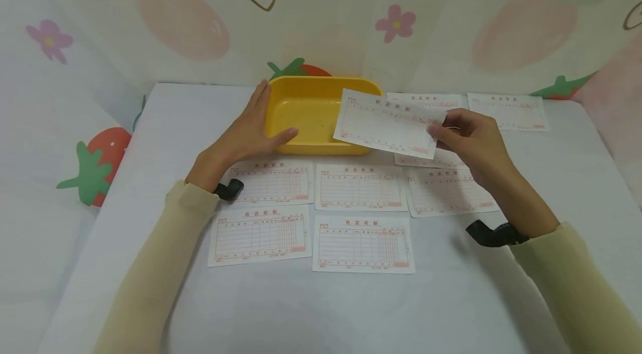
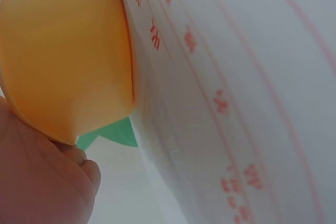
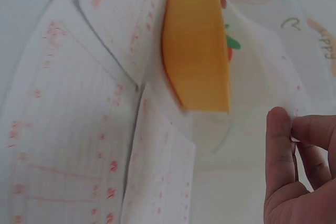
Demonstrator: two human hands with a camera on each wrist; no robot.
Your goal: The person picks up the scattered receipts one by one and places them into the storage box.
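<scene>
A yellow plastic basin [image 1: 321, 149] stands at the back middle of the table. At its left end my left hand [image 1: 249, 130] grips it, fingers along the outside and thumb over the front rim; the left wrist view shows the fingertips bent against the basin wall. My right hand [image 1: 473, 139] pinches a printed receipt slip [image 1: 388, 122] by its right edge, holding it up slightly tilted. The slip's left part overlaps the basin's right end in the head view. Beneath that hand lie more slips, including a receipt slip [image 1: 446, 200] partly covered by the forearm.
Several receipt slips lie flat in rows: a left slip [image 1: 261, 234] and a middle slip [image 1: 363, 245] in front, others behind them, and a far slip [image 1: 509, 112] at the back right. A printed strawberry cloth [image 1: 326, 25] hangs behind the white table [image 1: 351, 315].
</scene>
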